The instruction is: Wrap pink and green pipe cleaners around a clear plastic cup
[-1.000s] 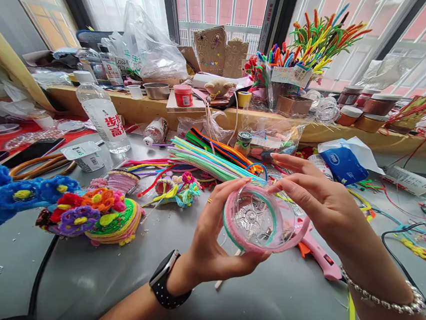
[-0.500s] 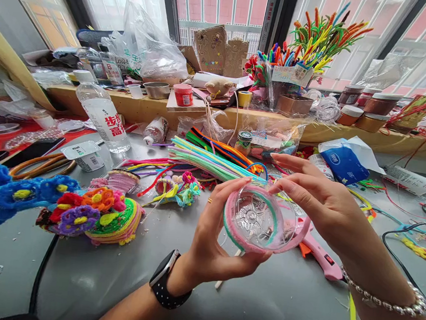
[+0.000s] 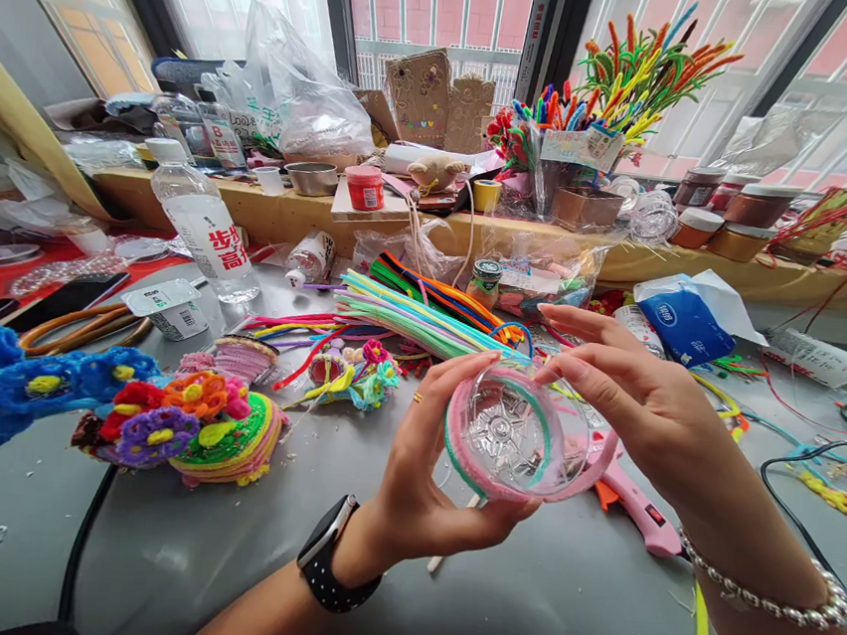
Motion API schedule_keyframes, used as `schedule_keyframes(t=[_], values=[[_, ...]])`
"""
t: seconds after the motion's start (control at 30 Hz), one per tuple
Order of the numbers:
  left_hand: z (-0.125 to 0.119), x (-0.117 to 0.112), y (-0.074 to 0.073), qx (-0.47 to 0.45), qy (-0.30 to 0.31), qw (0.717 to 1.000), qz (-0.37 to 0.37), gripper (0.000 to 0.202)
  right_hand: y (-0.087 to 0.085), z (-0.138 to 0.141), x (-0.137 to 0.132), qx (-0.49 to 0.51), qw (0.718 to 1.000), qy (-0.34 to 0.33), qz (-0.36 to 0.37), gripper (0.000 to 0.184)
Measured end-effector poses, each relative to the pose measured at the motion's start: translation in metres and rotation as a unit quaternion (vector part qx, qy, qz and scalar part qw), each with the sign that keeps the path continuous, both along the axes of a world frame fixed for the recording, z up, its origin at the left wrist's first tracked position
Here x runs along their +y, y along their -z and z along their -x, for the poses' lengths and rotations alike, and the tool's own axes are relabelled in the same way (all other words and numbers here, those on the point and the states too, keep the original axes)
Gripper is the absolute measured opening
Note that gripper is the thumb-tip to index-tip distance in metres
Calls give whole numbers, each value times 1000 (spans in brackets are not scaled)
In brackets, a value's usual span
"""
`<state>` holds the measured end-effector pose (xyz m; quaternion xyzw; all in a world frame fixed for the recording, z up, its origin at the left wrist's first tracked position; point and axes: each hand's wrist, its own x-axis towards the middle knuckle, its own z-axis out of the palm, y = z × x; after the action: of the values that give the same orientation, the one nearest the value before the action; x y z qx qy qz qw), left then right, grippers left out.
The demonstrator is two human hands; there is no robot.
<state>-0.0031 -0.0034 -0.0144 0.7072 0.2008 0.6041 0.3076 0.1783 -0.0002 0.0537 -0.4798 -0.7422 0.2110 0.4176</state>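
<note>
The left hand is clamped around one clear cup, banded pink and green, above the surface; the right hand's fingers meet its rim, grip unclear. Beyond: one pink glue gun, one upright bottle; on the ledge, one red jar.

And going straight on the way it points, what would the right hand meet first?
Probably the clear container, gripped by the left hand: the lower fingertips of the right hand appear at its rim. The upper fingers aim toward the pipe cleaners, but depth is unclear.
</note>
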Motion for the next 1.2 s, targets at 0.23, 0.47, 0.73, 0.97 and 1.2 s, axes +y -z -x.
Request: schedule_keyframes(t=[0.23, 0.47, 0.73, 0.97, 1.2], values=[[0, 0, 0, 3, -1, 1000, -6, 81, 0, 0, 0, -4, 1000, 2, 1, 22], [0, 0, 0, 2, -2, 1000, -10, 81, 0, 0, -1, -7, 1000, 5, -1, 23], [0, 0, 0, 5, -3, 1000, -11, 81, -1, 1, -1, -9, 1000, 4, -2, 23], [0, 0, -1, 5, 0, 1000, 2, 80, -2, 1, -2, -8, 1000, -1, 6, 25], [1, 0, -2, 13, 0, 1000, 9, 77, -3, -1, -1, -19, 1000, -7, 6, 26]])
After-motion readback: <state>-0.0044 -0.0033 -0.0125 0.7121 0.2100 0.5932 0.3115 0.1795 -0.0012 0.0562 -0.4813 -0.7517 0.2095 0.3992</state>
